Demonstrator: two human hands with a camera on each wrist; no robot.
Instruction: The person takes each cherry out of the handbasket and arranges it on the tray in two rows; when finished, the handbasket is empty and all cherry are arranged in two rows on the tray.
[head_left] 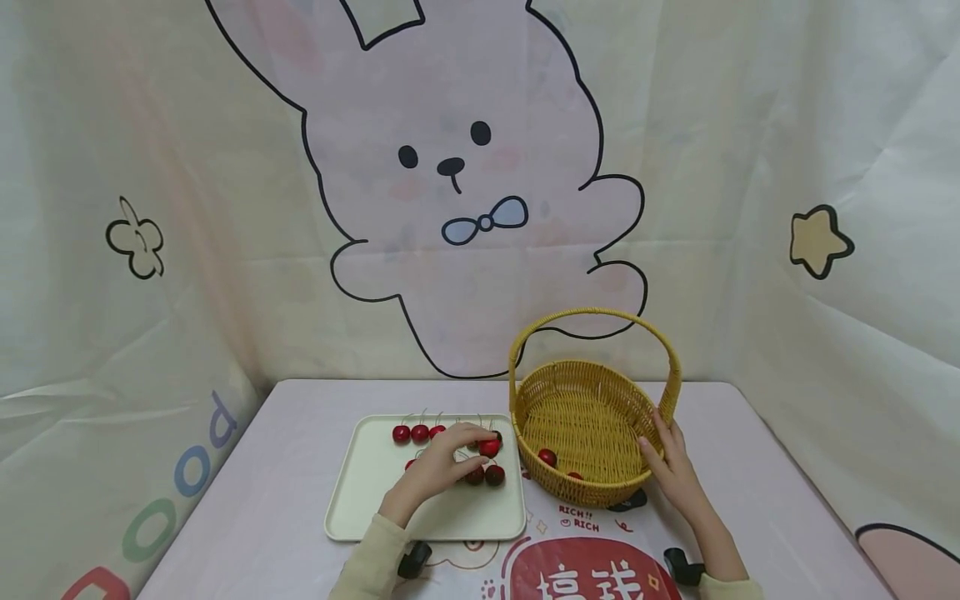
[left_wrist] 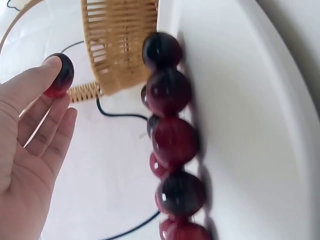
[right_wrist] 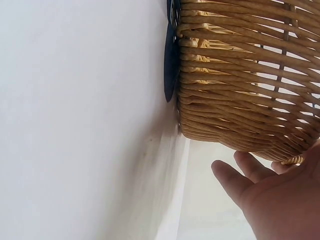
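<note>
My left hand [head_left: 480,442] is over the cream tray [head_left: 375,492] and pinches a red cherry [head_left: 489,447] at its fingertips. The left wrist view shows that cherry [left_wrist: 60,75] held at the tips of the left hand [left_wrist: 50,85], lifted off the tray [left_wrist: 260,125]. Several dark red cherries [left_wrist: 170,140] lie in a row on the tray. To the right stands a wicker basket [head_left: 592,487] with a tall handle and two cherries [head_left: 547,457] inside. My right hand [head_left: 660,450] rests against the basket's right side with straight fingers [right_wrist: 235,175] by its wall [right_wrist: 240,90].
The tray and basket sit on a table with a pale cloth [head_left: 285,467] that has a red print [head_left: 592,575] at the front edge. A rabbit-printed curtain [head_left: 465,167] closes off the back and sides. A black mark [head_left: 628,502] lies under the basket's front.
</note>
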